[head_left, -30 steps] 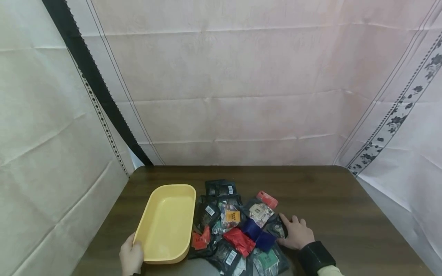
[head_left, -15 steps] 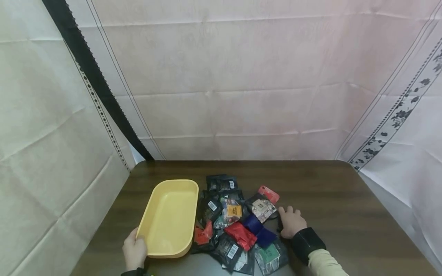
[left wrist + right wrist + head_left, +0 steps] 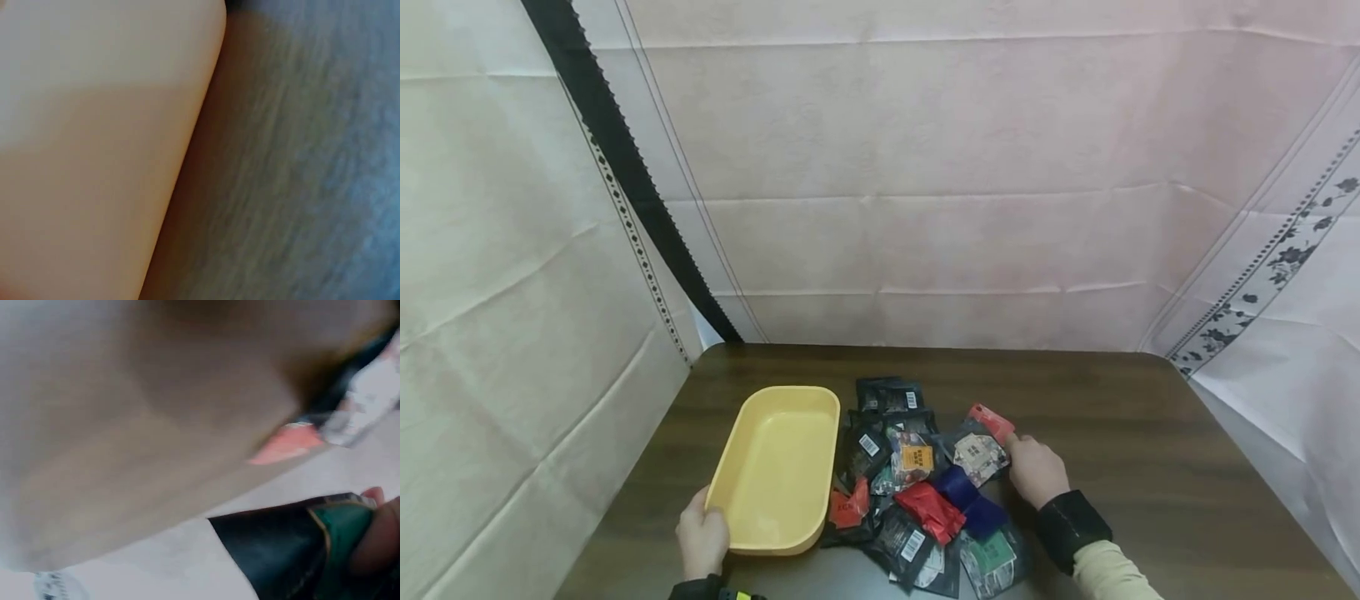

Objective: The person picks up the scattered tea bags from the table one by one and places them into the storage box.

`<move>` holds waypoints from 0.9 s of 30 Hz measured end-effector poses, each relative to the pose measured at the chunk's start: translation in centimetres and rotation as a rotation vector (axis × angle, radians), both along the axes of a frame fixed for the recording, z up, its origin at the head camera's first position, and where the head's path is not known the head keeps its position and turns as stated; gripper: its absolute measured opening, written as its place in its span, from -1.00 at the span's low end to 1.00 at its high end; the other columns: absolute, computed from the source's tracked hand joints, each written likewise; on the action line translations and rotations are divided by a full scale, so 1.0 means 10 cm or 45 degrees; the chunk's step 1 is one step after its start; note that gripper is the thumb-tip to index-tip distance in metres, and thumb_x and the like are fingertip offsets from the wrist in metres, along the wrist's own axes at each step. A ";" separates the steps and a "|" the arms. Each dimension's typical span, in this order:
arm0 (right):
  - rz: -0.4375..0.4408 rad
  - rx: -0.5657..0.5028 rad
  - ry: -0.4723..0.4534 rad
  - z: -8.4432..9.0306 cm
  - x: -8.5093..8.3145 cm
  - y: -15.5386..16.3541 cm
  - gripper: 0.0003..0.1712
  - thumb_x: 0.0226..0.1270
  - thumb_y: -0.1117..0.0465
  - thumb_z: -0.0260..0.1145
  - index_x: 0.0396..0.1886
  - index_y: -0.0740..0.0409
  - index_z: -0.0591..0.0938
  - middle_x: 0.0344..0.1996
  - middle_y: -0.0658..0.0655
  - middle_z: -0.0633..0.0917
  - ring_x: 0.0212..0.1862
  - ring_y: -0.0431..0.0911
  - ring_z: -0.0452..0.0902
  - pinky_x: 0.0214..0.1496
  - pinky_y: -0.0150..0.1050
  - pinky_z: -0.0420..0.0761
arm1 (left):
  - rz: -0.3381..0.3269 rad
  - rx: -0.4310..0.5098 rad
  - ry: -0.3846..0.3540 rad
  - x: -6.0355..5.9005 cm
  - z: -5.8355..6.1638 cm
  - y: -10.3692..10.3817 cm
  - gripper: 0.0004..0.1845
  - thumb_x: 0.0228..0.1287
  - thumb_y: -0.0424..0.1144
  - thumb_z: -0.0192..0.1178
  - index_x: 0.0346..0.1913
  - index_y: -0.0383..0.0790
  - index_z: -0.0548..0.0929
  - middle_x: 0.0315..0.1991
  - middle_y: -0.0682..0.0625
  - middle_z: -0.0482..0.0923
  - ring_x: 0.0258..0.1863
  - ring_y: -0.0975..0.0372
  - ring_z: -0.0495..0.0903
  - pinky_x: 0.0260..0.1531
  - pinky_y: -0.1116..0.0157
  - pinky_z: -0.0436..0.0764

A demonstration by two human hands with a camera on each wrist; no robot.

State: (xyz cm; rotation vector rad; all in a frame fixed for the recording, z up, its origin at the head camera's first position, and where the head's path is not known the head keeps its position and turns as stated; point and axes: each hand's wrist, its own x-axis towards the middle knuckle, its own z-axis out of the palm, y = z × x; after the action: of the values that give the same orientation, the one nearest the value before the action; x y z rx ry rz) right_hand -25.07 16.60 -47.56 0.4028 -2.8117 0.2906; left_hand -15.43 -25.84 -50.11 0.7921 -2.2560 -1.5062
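A yellow plastic tray (image 3: 782, 467) stands on the left of the table, with nothing in it. My left hand (image 3: 703, 533) grips its near left edge; the left wrist view shows only the tray's side (image 3: 94, 156) above the wood. At the right side of the pile is my right hand (image 3: 1037, 471), a finger by a red packet (image 3: 992, 423). In the right wrist view its fingers (image 3: 378, 547) pinch a black-and-green packet (image 3: 269, 544). The head view hides this packet beneath the hand. Beside the tray lies a heap of black packets (image 3: 867, 450).
Within the heap are a shiny red packet (image 3: 931, 510), a dark blue piece (image 3: 981, 517), an orange-red packet (image 3: 850, 504) and a green-labelled packet (image 3: 992, 558). The brown table (image 3: 1112, 433) ends at a white patterned cloth (image 3: 880, 167).
My right hand has moved away from me, up beside the red packet. The dark packet at the heap's right edge no longer shows there. My left hand keeps its grip on the tray.
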 end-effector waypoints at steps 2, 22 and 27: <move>0.037 0.007 0.048 0.07 -0.01 -0.14 -0.77 -0.10 0.46 0.24 -0.35 0.24 0.55 -0.52 0.24 0.58 -0.48 0.13 0.54 -0.52 0.02 0.53 | 0.001 -0.019 0.007 0.01 0.02 -0.01 -0.45 0.05 -0.54 -0.34 0.17 -0.62 0.28 0.11 -0.52 0.28 0.08 -0.27 0.31 0.08 -0.13 0.25; 0.570 0.131 0.247 0.56 0.31 -2.28 -0.70 -0.12 0.35 0.29 -0.30 0.02 0.52 -0.49 0.02 0.50 -0.43 -0.10 0.44 -0.66 -0.34 0.38 | 0.007 0.021 -0.015 0.00 0.01 0.01 -0.44 0.03 -0.59 -0.37 0.19 -0.64 0.23 0.11 -0.54 0.27 0.06 -0.28 0.33 0.04 -0.13 0.32; 0.687 0.289 0.245 0.57 0.45 -2.77 -0.72 0.01 0.23 0.29 -0.22 -0.08 0.52 -0.45 -0.04 0.49 -0.38 -0.17 0.41 -0.60 -0.37 0.35 | 0.020 -0.005 -0.010 -0.02 0.03 -0.02 -0.44 0.02 -0.60 -0.33 0.18 -0.64 0.26 0.10 -0.52 0.29 0.07 -0.26 0.34 0.04 -0.12 0.33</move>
State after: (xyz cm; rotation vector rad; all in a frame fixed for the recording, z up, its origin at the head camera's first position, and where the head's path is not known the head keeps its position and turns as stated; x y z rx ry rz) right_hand -20.57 -11.11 -41.88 1.1758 -2.5053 0.0335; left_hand -15.65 -26.02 -49.80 0.8148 -2.2522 -1.4939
